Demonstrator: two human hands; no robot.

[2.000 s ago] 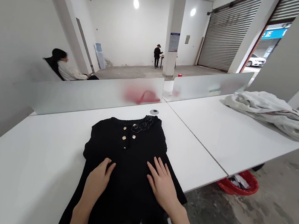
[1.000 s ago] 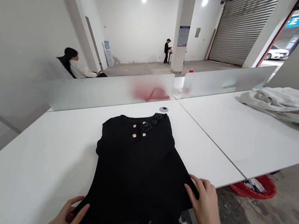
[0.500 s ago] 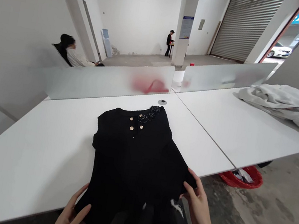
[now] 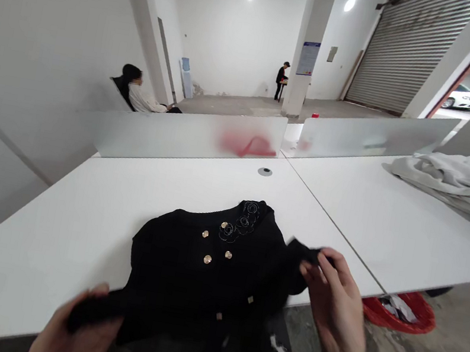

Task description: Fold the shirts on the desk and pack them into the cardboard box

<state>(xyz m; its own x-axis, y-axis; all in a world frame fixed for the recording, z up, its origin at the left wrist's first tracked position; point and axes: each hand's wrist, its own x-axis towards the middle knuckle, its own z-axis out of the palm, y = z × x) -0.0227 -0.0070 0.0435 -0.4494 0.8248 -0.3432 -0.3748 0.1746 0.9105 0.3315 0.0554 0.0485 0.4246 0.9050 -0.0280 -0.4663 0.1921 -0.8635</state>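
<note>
A black garment point(image 4: 173, 274), a top with gold buttons and dark flower trim at its neckline, lies partly on the white table point(image 4: 48, 241) and hangs toward me over the near edge. My left hand point(image 4: 80, 318), blurred by motion, grips its left lower part. On the other side, my right hand point(image 4: 333, 288) pinches a lifted fold of the cloth between thumb and fingers. Both held parts are raised above the tabletop. The garment's lower end blends with dark clothing beneath and is hard to make out.
Frosted dividers point(image 4: 196, 136) run along the table's far edge. A heap of white cloth point(image 4: 469, 179) lies at the right. Below it on the floor stands a red-lined bin point(image 4: 405, 313). One person point(image 4: 144, 95) sits beyond the divider; another person point(image 4: 281, 80) stands farther back.
Both hands have lifted the garment's lower sides and moved farther apart. Its neckline now lies closer to me, and the cloth is bunched up. The view has shifted slightly left.
</note>
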